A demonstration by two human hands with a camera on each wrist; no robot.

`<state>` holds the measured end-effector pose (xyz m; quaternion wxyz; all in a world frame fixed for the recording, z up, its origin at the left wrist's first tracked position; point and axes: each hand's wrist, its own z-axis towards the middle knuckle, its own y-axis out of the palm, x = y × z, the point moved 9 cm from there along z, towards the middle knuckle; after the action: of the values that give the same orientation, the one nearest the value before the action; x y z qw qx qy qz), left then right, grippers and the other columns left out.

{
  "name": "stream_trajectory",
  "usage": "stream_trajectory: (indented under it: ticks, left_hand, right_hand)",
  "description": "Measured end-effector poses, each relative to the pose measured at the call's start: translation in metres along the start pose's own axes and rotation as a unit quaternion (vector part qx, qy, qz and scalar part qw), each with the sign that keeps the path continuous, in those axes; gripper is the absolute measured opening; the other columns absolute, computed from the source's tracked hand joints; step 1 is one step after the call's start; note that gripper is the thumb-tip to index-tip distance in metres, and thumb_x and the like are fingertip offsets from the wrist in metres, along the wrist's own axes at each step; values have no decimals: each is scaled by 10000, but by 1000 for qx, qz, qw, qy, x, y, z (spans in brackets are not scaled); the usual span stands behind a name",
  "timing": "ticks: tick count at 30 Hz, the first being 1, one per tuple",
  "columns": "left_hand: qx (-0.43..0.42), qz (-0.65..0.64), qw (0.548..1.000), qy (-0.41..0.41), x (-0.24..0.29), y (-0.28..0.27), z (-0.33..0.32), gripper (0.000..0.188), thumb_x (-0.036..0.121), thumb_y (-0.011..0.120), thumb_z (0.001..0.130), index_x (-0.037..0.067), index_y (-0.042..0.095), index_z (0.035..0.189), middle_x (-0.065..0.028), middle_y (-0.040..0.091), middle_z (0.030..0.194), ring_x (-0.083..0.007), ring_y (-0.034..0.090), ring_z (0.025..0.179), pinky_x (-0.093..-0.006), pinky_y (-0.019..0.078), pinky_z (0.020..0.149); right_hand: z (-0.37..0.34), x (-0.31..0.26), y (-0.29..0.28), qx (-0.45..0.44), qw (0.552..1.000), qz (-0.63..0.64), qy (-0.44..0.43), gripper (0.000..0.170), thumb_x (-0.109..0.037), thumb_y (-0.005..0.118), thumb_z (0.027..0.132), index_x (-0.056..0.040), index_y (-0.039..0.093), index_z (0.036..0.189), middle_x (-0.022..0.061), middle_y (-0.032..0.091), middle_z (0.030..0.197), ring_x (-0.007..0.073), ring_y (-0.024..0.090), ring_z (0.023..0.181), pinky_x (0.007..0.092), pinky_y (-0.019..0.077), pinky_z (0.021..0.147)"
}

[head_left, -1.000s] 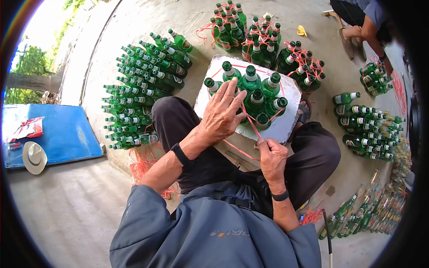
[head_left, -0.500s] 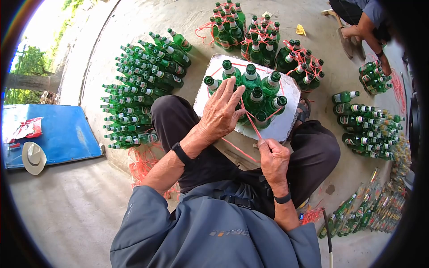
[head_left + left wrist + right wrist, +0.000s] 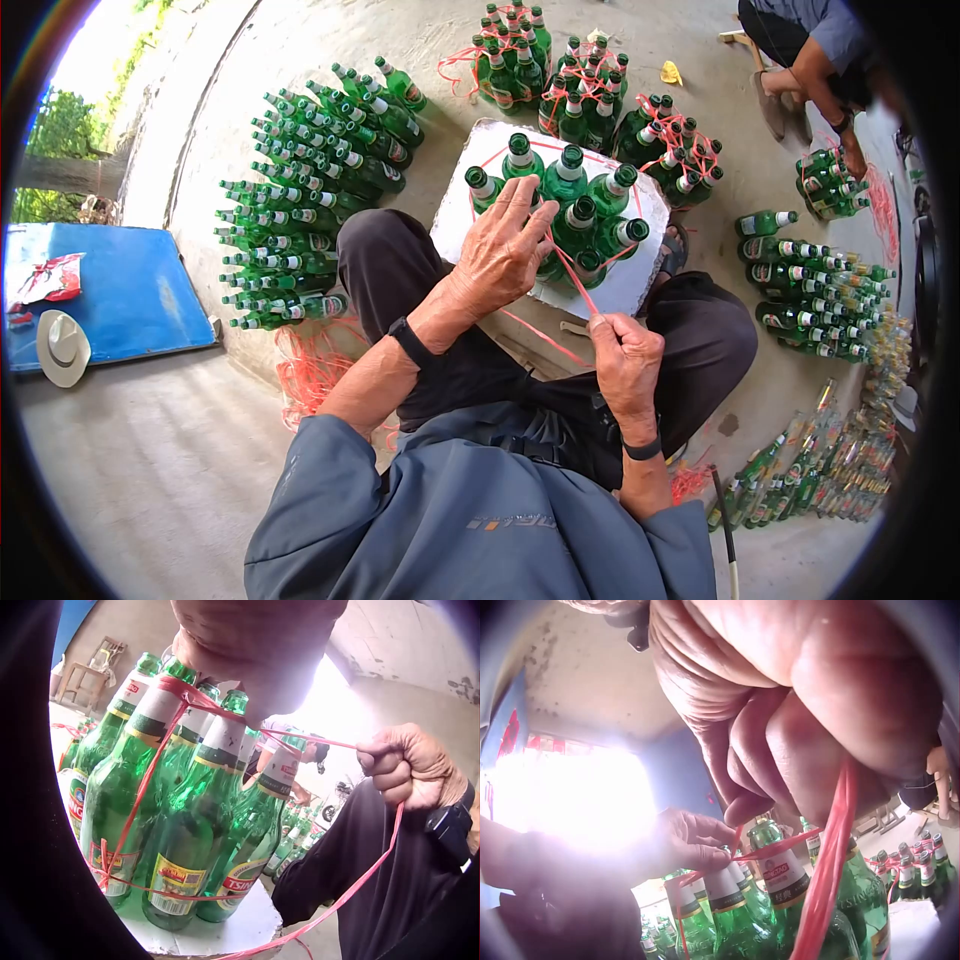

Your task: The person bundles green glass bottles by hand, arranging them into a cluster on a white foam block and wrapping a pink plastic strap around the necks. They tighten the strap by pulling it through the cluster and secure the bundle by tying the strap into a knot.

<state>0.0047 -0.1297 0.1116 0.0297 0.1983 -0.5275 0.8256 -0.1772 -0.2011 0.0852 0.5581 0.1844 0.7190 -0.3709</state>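
Observation:
Several green bottles (image 3: 566,178) stand grouped upright on a white block (image 3: 464,165). Red twine (image 3: 330,740) runs around their necks, and a lower strand circles the bodies in the left wrist view. My left hand (image 3: 497,245) lies over the near-left bottle necks, fingers mostly straight, touching the tops and the twine. To the right and nearer my body, my right hand (image 3: 626,365) pinches the twine with curled fingers; the strand stretches taut from the bottles to it. In the right wrist view the twine (image 3: 840,825) comes out of the curled right fingers. The left fingertips' exact contact is partly hidden.
Rows of green bottles (image 3: 330,165) stand on the left floor, tied bundles (image 3: 515,60) beyond the block, more bottles (image 3: 800,275) at right. Loose red twine (image 3: 310,370) lies by the left knee. Another person (image 3: 815,50) is at the upper right, near a bundle.
My right hand has moved slightly right and toward my body, still pinching the twine. The left hand stays over the bottle necks. The view has shifted a little.

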Motion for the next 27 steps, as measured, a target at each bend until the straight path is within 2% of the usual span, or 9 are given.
stream_trajectory:
  ticks: [3, 6, 10, 14, 18, 27]
  left_hand:
    - [6, 0, 1000, 8, -1, 0, -1, 557, 102, 794, 780, 8, 603, 1294, -306, 488, 1397, -457, 509, 1304, -471, 465, 1052]
    - [2, -6, 1000, 6, -1, 0, 0, 559, 93, 793, 785, 16, 603, 1305, -301, 490, 1405, -463, 514, 1302, -477, 472, 1046]
    - [5, -18, 1000, -3, -3, -2, 1, 582, 84, 798, 789, 31, 596, 1332, -291, 499, 1416, -476, 524, 1301, -488, 487, 1035]
    - [11, -22, 1000, -6, -3, -2, 0, 587, 80, 800, 784, 30, 593, 1332, -295, 503, 1407, -471, 531, 1290, -489, 491, 1028]
    - [21, -25, 999, -3, -3, -4, 2, 597, 74, 805, 775, 26, 592, 1330, -294, 507, 1399, -466, 537, 1281, -491, 493, 1024]
    - [22, -19, 1000, -5, -5, -2, -1, 599, 68, 808, 769, 24, 593, 1326, -288, 509, 1401, -461, 537, 1284, -485, 497, 1018]
  right_hand:
    - [5, -24, -5, 16, 996, -40, -82, 188, -34, 685, 913, 24, 601, 755, 148, 458, 570, 199, 436, 479, 335, 405, 515]
    - [17, -35, -14, 7, 991, -90, -96, 183, -2, 688, 894, 20, 584, 746, 175, 502, 598, 301, 504, 491, 357, 417, 515]
    - [30, -59, -17, -8, 975, -134, -175, 195, 12, 687, 876, 16, 555, 731, 196, 558, 652, 387, 589, 586, 403, 434, 522]
    - [49, -78, -18, -2, 948, -211, -239, 253, -7, 699, 871, -7, 517, 695, 196, 571, 656, 395, 604, 605, 435, 447, 542]
    - [72, -72, -23, 24, 946, -220, -239, 253, -40, 714, 874, -16, 532, 700, 189, 572, 647, 398, 601, 614, 439, 443, 547]
    - [78, -70, -24, -2, 943, -238, -232, 247, -40, 712, 868, -19, 532, 700, 194, 577, 648, 401, 605, 619, 445, 438, 546]
